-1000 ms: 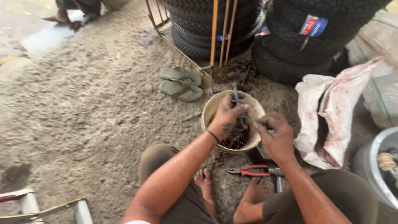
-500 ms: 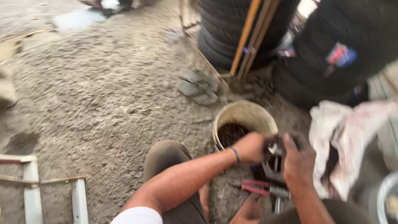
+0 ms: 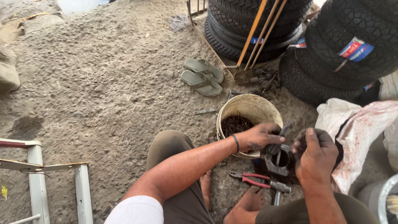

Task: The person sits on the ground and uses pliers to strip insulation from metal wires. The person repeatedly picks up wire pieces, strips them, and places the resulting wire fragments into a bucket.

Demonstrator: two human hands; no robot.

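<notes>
I sit on the ground with a dirty cream bucket [image 3: 248, 108] of dark wiry scrap in front of me. My left hand [image 3: 260, 136] grips the top of a dark greasy metal part [image 3: 278, 161] with a round hole, beside the bucket's right rim. My right hand [image 3: 316, 152] is closed around a small dark piece just right of that part; what it is stays hidden by the fingers. Red-handled pliers [image 3: 253, 179] lie on the ground below my hands, near my bare foot [image 3: 245, 207].
A pair of olive sandals [image 3: 202, 76] lies behind the bucket. Stacked black tyres [image 3: 344, 49] and leaning orange rods [image 3: 259, 29] stand at the back right. A stained white sack [image 3: 357, 124] lies right, a metal frame [image 3: 41, 174] left, a pale container [image 3: 383, 201] at bottom right.
My hands came out of the bucket and moved right and nearer, onto the dark metal part. The camera view has shifted.
</notes>
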